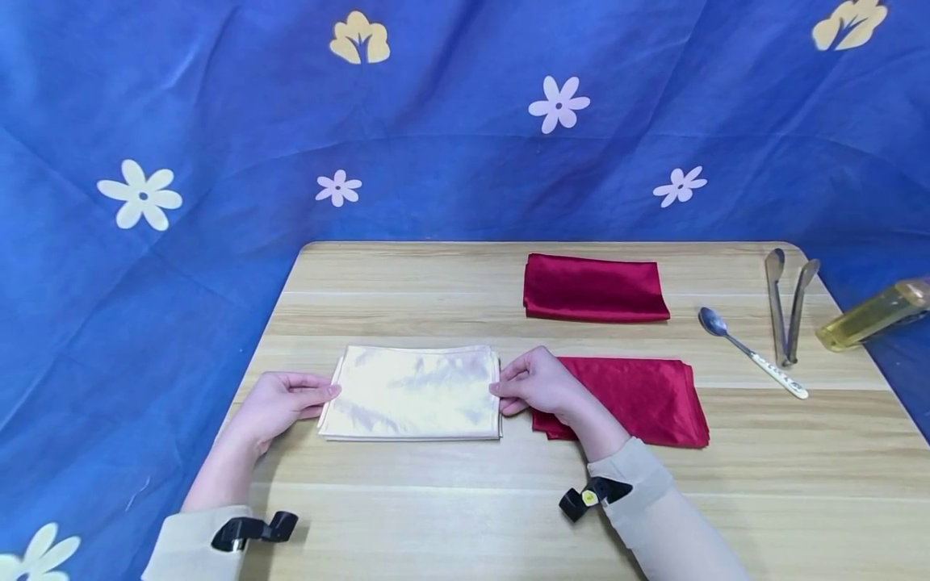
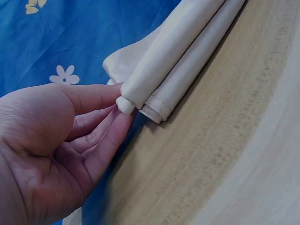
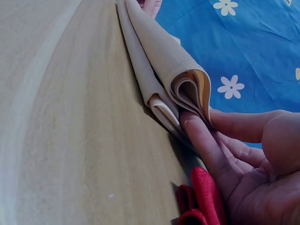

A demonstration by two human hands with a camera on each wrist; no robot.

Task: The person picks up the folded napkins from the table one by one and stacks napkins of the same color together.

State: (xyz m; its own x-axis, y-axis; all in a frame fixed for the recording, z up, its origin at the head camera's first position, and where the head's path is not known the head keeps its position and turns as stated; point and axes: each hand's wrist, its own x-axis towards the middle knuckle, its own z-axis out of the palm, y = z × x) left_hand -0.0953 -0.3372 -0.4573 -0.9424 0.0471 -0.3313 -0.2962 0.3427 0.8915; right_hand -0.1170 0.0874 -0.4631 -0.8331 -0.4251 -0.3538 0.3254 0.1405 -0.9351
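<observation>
A folded cream satin cloth [image 1: 410, 394] lies on the wooden table in front of the person. At its left end, the left hand [image 1: 289, 403] pinches the layered edge between thumb and fingers. The right hand [image 1: 541, 383] pinches the opposite end the same way. In the right wrist view the upper layers of the cream cloth [image 3: 161, 51] curl in a loop at that end, above a lower fold. A folded red cloth [image 1: 632, 399] lies to the right, partly under the right hand and forearm.
Behind lies another folded dark red cloth [image 1: 596, 288]. To the right are a spoon [image 1: 751, 353] with a patterned white handle, metal tongs [image 1: 788, 311] and a yellowish transparent object [image 1: 872, 315] at the table edge. A blue flowered sheet [image 1: 450, 121] hangs behind the table [image 1: 407, 508].
</observation>
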